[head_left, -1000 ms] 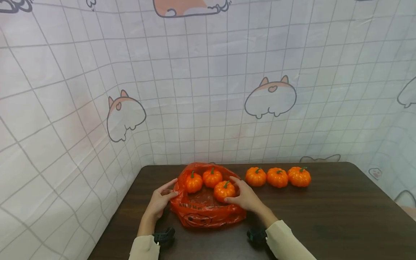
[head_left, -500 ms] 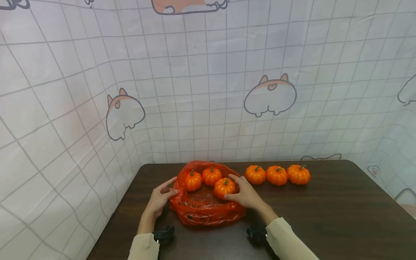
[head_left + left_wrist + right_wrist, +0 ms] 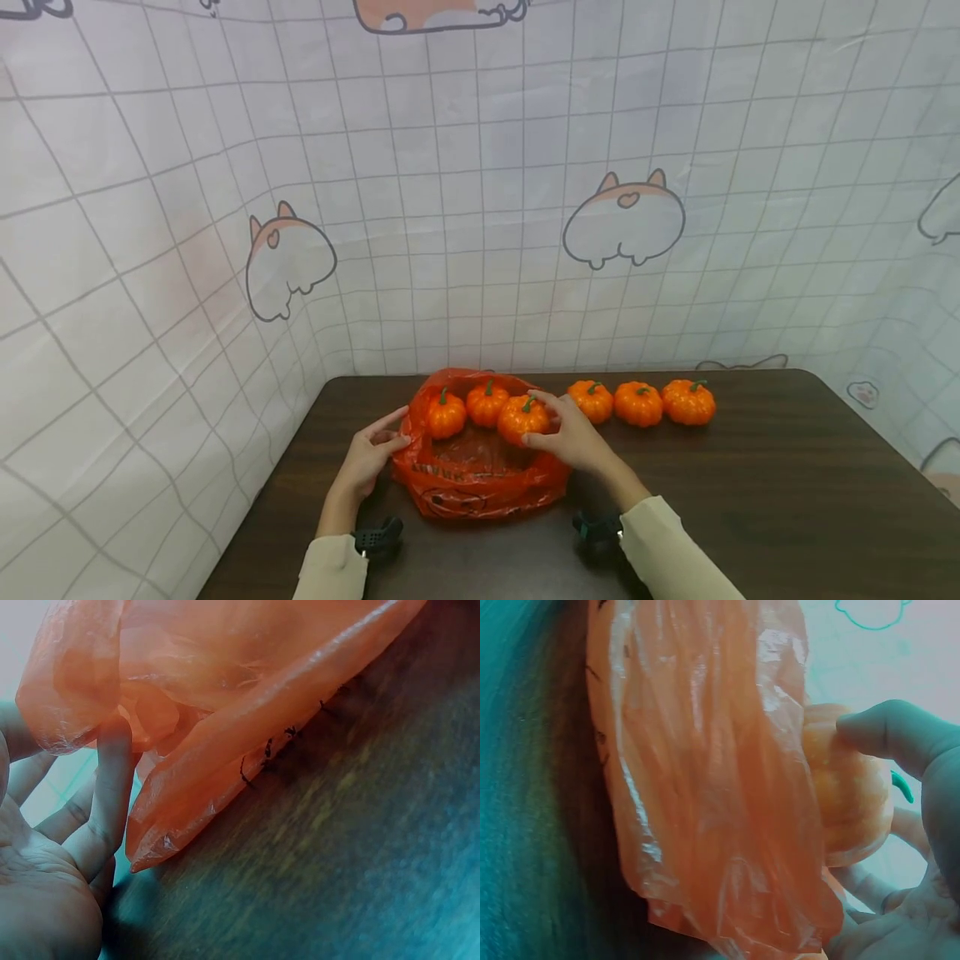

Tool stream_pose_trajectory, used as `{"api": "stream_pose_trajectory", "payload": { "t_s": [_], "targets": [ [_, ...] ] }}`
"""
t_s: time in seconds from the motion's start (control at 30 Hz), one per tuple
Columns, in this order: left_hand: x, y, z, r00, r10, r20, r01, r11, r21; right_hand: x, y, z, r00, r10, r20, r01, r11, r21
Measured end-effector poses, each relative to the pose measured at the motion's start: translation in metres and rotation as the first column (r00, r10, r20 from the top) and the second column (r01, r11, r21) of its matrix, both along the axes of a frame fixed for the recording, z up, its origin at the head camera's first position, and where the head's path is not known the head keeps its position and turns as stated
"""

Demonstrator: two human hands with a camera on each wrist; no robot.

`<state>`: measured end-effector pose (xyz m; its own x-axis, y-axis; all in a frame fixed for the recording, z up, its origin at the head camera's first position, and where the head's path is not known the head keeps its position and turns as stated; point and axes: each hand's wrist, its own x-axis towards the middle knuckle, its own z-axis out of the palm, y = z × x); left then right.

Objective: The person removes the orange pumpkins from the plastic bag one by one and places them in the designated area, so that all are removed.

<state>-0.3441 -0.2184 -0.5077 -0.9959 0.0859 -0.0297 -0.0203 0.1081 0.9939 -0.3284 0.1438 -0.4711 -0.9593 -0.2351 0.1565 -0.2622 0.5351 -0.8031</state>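
In the head view a red plastic bag (image 3: 480, 492) lies with its mouth spread on the table. Two small orange pumpkins with green stems, one at the left (image 3: 447, 415) and one at the back (image 3: 487, 405), sit inside it. My right hand (image 3: 573, 433) grips another small pumpkin (image 3: 522, 420) over the bag's right side, thumb at the front and fingers behind. The right wrist view shows this pumpkin (image 3: 847, 787) rising past the bag's edge. At the bag's left rim my left hand (image 3: 367, 458) pinches the plastic, partly hidden behind a fold in the left wrist view.
Three more small pumpkins stand in a row to the right of the bag, the nearest (image 3: 590, 402) just behind my right hand, then the middle one (image 3: 638, 404) and the far one (image 3: 689, 402). A patterned white cloth (image 3: 465, 208) hangs behind the dark table (image 3: 750, 500).
My right hand has moved the pumpkin it grips up and slightly to the right, off its earlier spot in the bag. The left hand stays at the bag's left rim.
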Motion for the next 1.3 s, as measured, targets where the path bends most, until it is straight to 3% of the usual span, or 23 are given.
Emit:
{"api": "stream_pose_trajectory", "payload": {
  "t_s": [0.27, 0.77, 1.3],
  "targets": [
    [0.002, 0.0, 0.001, 1.0, -0.007, -0.006, 0.007, 1.0, -0.001, 0.0, 0.005, 0.007, 0.999, -0.018, 0.046, 0.02, 0.999, -0.034],
    [-0.001, 0.001, -0.001, 1.0, 0.026, -0.007, -0.026, 0.999, -0.025, 0.003, 0.016, 0.016, 0.999, -0.03, 0.042, 0.032, 0.998, -0.048],
    [0.0, 0.0, 0.0, 1.0, 0.01, -0.009, -0.01, 1.0, -0.009, 0.014, 0.026, 0.02, 0.999, -0.019, 0.041, 0.022, 0.997, -0.07]
  ]
}}
